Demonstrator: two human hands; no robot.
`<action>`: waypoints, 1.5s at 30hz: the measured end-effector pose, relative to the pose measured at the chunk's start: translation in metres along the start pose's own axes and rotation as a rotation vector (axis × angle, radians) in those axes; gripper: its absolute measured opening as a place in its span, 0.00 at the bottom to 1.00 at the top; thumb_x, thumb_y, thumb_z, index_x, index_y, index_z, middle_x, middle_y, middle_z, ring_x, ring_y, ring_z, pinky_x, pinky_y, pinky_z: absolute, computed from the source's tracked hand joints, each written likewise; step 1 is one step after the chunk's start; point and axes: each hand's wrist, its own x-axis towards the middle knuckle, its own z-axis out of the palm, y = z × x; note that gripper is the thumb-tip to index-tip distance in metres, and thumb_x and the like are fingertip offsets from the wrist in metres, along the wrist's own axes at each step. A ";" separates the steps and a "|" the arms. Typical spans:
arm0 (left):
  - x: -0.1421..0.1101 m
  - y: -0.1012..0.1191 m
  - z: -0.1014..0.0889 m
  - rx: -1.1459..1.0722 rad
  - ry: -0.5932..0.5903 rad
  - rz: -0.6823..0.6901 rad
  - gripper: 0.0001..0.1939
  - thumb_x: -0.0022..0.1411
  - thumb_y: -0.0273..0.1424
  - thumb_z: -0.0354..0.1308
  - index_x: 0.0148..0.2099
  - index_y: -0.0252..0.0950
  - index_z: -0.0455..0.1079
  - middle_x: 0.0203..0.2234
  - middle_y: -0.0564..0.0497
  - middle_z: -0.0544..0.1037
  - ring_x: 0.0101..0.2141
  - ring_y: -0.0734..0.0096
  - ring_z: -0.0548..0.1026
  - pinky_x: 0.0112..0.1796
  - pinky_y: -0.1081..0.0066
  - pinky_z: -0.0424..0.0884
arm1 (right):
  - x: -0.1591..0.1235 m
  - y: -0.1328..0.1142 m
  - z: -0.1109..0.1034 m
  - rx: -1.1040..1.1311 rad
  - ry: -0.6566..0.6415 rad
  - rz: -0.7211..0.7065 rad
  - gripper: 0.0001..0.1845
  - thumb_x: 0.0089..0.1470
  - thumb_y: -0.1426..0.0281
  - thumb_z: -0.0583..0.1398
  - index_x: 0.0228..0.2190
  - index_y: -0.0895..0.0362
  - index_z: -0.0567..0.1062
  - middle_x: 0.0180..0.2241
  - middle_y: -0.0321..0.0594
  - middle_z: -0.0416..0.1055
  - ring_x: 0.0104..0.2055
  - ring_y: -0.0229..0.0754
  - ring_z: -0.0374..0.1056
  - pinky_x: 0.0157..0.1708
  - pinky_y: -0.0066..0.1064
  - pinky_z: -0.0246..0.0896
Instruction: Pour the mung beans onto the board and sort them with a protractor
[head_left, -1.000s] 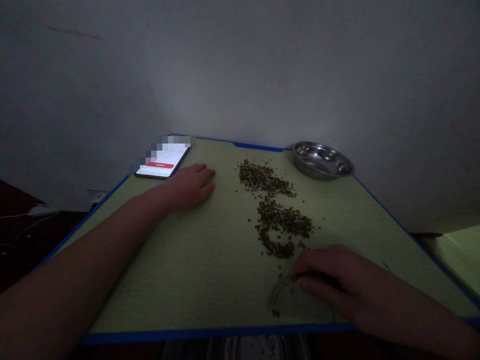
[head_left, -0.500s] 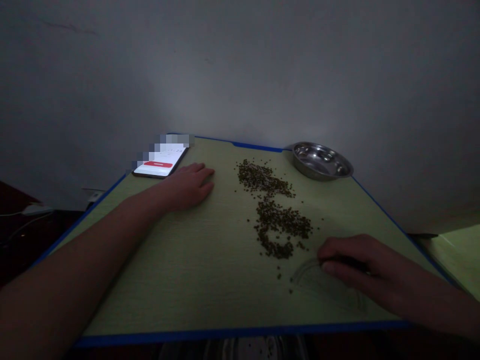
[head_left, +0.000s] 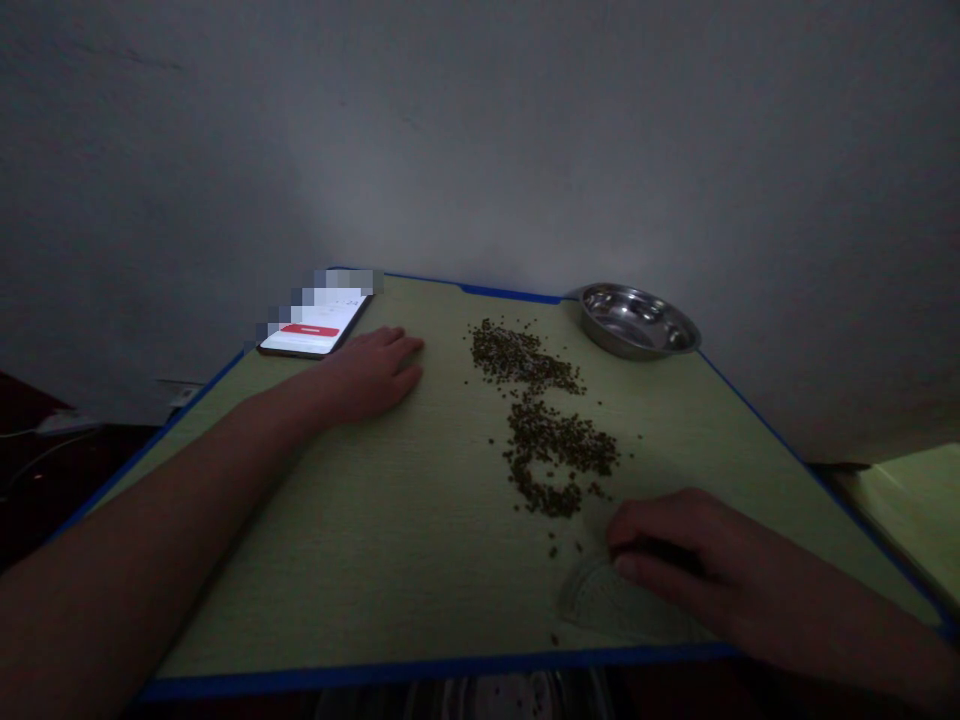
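Observation:
My left hand [head_left: 379, 372] lies flat on the table with its fingers stretched out, just right of the phone, holding nothing. My right hand [head_left: 675, 560] pinches a clear plastic protractor [head_left: 600, 595] between thumb and fingers, near the table's front edge. The protractor lies low over the tabletop, and part of it is hidden by my hand. Small dark brown grains [head_left: 566, 440] are spread in two joined patches between my hands. The near patch curls around a bare spot. A few loose grains [head_left: 553, 550] lie beside the protractor.
A steel bowl [head_left: 637, 345] stands at the table's back right corner. The lit phone [head_left: 307, 325] lies at the back left. Below the front blue edge [head_left: 375, 677] a metal container [head_left: 502, 695] shows, with some grains in it. A wall rises behind the table.
My right hand has moved left and toward the front edge with the protractor. One loose grain now lies close to that edge. My left hand stays in place.

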 end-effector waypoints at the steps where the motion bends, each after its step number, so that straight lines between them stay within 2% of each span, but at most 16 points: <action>1: 0.000 0.000 0.000 0.002 0.002 0.000 0.31 0.64 0.41 0.37 0.64 0.31 0.57 0.59 0.40 0.66 0.59 0.56 0.62 0.58 0.58 0.57 | -0.001 -0.001 0.001 -0.003 -0.012 -0.003 0.13 0.61 0.63 0.54 0.36 0.51 0.78 0.35 0.38 0.78 0.37 0.44 0.73 0.33 0.32 0.66; 4: 0.000 0.001 -0.001 0.007 0.008 -0.005 0.32 0.64 0.41 0.36 0.64 0.30 0.58 0.58 0.39 0.66 0.59 0.56 0.63 0.58 0.59 0.58 | -0.003 -0.001 0.002 -0.004 -0.032 -0.007 0.13 0.61 0.62 0.54 0.36 0.51 0.78 0.36 0.38 0.78 0.38 0.44 0.73 0.34 0.33 0.66; 10: 0.000 0.000 0.001 0.003 0.015 0.017 0.32 0.63 0.41 0.36 0.63 0.28 0.59 0.56 0.37 0.68 0.57 0.53 0.65 0.56 0.58 0.60 | 0.005 -0.007 0.001 0.012 0.022 -0.014 0.13 0.62 0.64 0.54 0.35 0.52 0.78 0.36 0.39 0.78 0.38 0.44 0.73 0.33 0.32 0.66; 16: 0.000 0.000 0.000 -0.004 0.004 -0.006 0.32 0.64 0.41 0.36 0.63 0.30 0.58 0.57 0.38 0.67 0.58 0.54 0.64 0.57 0.58 0.59 | 0.004 -0.006 0.005 0.030 -0.024 -0.037 0.11 0.62 0.64 0.55 0.37 0.51 0.78 0.36 0.37 0.78 0.38 0.42 0.73 0.36 0.32 0.66; 22: -0.001 0.003 -0.003 -0.016 0.001 -0.003 0.32 0.63 0.41 0.37 0.63 0.30 0.58 0.57 0.39 0.67 0.58 0.55 0.63 0.58 0.59 0.58 | -0.005 0.023 -0.010 0.035 0.170 0.005 0.16 0.62 0.57 0.54 0.34 0.51 0.76 0.33 0.37 0.77 0.37 0.43 0.72 0.36 0.31 0.66; 26: -0.002 0.004 -0.003 0.001 -0.005 -0.014 0.31 0.64 0.40 0.36 0.64 0.30 0.58 0.56 0.39 0.67 0.57 0.55 0.64 0.57 0.59 0.59 | -0.001 0.034 -0.014 0.056 0.121 0.036 0.17 0.63 0.57 0.52 0.31 0.53 0.74 0.29 0.36 0.74 0.32 0.40 0.70 0.31 0.30 0.64; 33: 0.001 -0.002 0.002 0.006 0.021 0.019 0.32 0.63 0.42 0.36 0.63 0.30 0.59 0.56 0.38 0.68 0.57 0.55 0.64 0.57 0.60 0.60 | 0.008 0.030 -0.008 0.114 0.057 0.010 0.17 0.64 0.59 0.52 0.30 0.53 0.72 0.27 0.34 0.70 0.30 0.38 0.67 0.30 0.29 0.61; 38: 0.001 -0.003 0.003 0.002 0.030 0.026 0.33 0.63 0.41 0.36 0.63 0.28 0.59 0.55 0.37 0.68 0.57 0.54 0.64 0.56 0.59 0.60 | 0.007 0.026 -0.003 0.114 0.045 0.025 0.15 0.63 0.59 0.53 0.33 0.53 0.74 0.31 0.35 0.73 0.35 0.40 0.69 0.35 0.31 0.62; 42: 0.001 -0.002 0.002 0.019 0.018 0.007 0.31 0.63 0.41 0.36 0.63 0.30 0.59 0.56 0.39 0.68 0.57 0.54 0.64 0.56 0.59 0.60 | 0.005 0.019 0.000 0.099 0.015 0.030 0.16 0.63 0.59 0.53 0.31 0.53 0.75 0.30 0.35 0.74 0.34 0.40 0.70 0.33 0.31 0.63; 45: 0.001 -0.001 0.001 0.024 0.015 0.000 0.31 0.64 0.41 0.36 0.63 0.31 0.59 0.55 0.40 0.68 0.57 0.55 0.65 0.56 0.60 0.60 | 0.002 0.013 0.001 0.071 0.034 0.041 0.15 0.63 0.60 0.53 0.34 0.52 0.76 0.33 0.36 0.76 0.37 0.42 0.71 0.34 0.31 0.64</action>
